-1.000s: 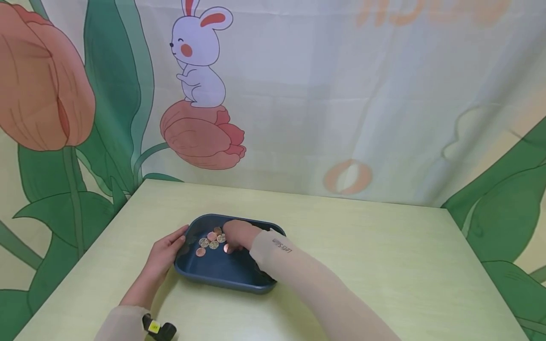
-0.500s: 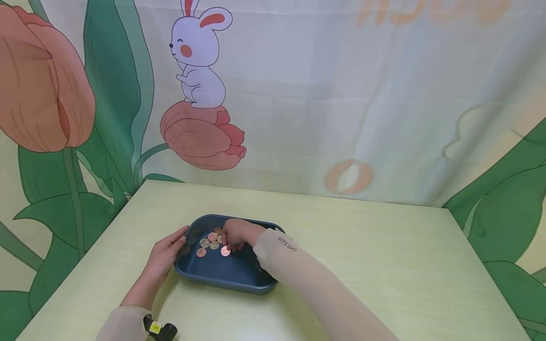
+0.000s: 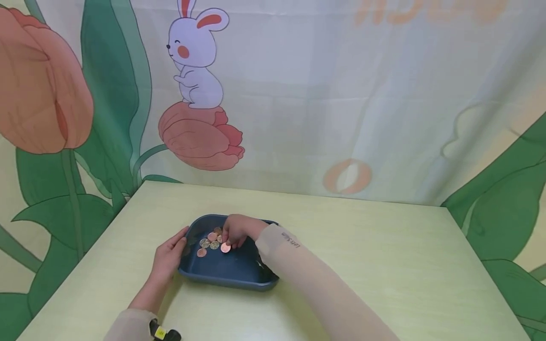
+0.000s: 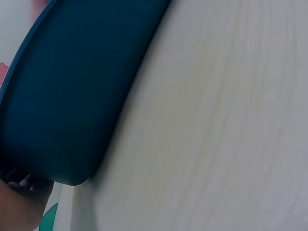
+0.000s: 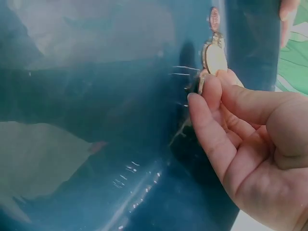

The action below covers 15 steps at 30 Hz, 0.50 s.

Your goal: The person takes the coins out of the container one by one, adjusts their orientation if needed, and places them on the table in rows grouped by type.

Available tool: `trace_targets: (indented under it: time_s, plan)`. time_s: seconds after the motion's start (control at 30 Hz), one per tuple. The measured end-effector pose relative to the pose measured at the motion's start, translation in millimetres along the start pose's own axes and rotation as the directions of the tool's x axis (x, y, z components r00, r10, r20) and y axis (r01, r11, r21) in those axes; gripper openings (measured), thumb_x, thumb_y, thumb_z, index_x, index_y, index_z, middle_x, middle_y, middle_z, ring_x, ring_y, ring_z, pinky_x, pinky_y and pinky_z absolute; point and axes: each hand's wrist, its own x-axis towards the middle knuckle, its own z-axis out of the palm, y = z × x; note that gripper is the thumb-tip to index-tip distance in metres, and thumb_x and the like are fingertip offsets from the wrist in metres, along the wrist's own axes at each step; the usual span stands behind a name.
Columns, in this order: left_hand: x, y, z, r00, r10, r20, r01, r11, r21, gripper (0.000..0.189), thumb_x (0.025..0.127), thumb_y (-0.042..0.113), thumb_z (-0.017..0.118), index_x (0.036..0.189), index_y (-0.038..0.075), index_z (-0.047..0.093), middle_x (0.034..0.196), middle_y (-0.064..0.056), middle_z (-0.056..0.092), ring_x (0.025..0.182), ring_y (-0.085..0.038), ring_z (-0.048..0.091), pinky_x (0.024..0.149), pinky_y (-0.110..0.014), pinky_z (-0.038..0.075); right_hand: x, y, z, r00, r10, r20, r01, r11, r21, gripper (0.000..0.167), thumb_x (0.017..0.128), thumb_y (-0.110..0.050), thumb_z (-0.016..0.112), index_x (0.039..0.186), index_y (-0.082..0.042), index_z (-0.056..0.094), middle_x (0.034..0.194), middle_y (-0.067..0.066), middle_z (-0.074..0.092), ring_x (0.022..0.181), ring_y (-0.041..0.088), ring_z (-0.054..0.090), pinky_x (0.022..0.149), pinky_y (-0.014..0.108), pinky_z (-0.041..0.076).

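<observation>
A dark blue tray (image 3: 230, 282) rests on the table, with several copper and brass coloured coins (image 3: 214, 245) at its far left. At the tray's left end my left hand (image 3: 168, 255) grips the rim, thumb on the near side; in the left wrist view most of that hand's fingers are hidden behind the tray wall. My right hand (image 3: 240, 229) is inside the tray, pinching a shiny copper coin (image 3: 225, 247) between thumb and fingertips. The right wrist view shows this pinched coin (image 5: 215, 58) tilted on edge, other coins just beyond it.
The pale table (image 3: 362, 265) extends on all sides of the tray. Behind it hangs a cloth (image 3: 298, 118) printed with a rabbit and tulips. A black wrist camera (image 3: 164, 333) is strapped on the left sleeve.
The pinched copper coin, at first partly covered by my right hand, now shows in full. That hand has risen slightly. The tray and my left hand have shifted a little to the right.
</observation>
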Motion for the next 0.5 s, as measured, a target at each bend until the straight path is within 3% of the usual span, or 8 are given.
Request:
trace_targets:
  time_s: [0.1, 0.3, 0.5]
  plan:
    - [-0.6, -0.8, 0.6, 1.000, -0.008, -0.006, 0.008, 1.000, 0.004, 0.046, 0.109, 0.020, 0.042, 0.154, 0.010, 0.046, 0.160, -0.016, 0.042, 0.113, -0.009, 0.063, 0.078, 0.000, 0.041, -3.8, 0.1, -5.1, 1.000, -0.010, 0.012, 0.009, 0.999, 0.052, 0.019, 0.098, 0.002, 0.062, 0.112, 0.006, 0.074, 0.078, 0.003, 0.063, 0.064, 0.010, 0.058, 0.076, 0.031, 0.063]
    - [-1.4, -0.3, 3.2, 1.000, -0.009, 0.001, 0.009, 1.000, -0.018, 0.046, 0.110, 0.020, 0.041, 0.155, 0.010, 0.044, 0.160, -0.018, 0.042, 0.095, 0.005, 0.061, 0.086, -0.008, 0.046, -11.6, 0.8, -19.9, 0.999, -0.005, 0.043, -0.002, 0.986, 0.167, 0.022, 0.099, 0.003, 0.059, 0.117, 0.007, 0.072, 0.087, 0.007, 0.069, 0.066, 0.009, 0.061, 0.086, 0.037, 0.063]
    - [-1.4, -1.2, 4.3, 1.000, -0.017, 0.007, 0.017, 0.999, -0.051, 0.047, 0.111, 0.021, 0.039, 0.156, 0.009, 0.042, 0.162, -0.019, 0.042, 0.096, 0.006, 0.056, 0.082, -0.004, 0.043, -28.1, -2.6, -36.1, 0.999, -0.036, 0.038, 0.025, 0.962, 0.271, 0.023, 0.099, 0.001, 0.061, 0.118, 0.008, 0.069, 0.093, 0.018, 0.072, 0.068, 0.012, 0.063, 0.099, 0.048, 0.059]
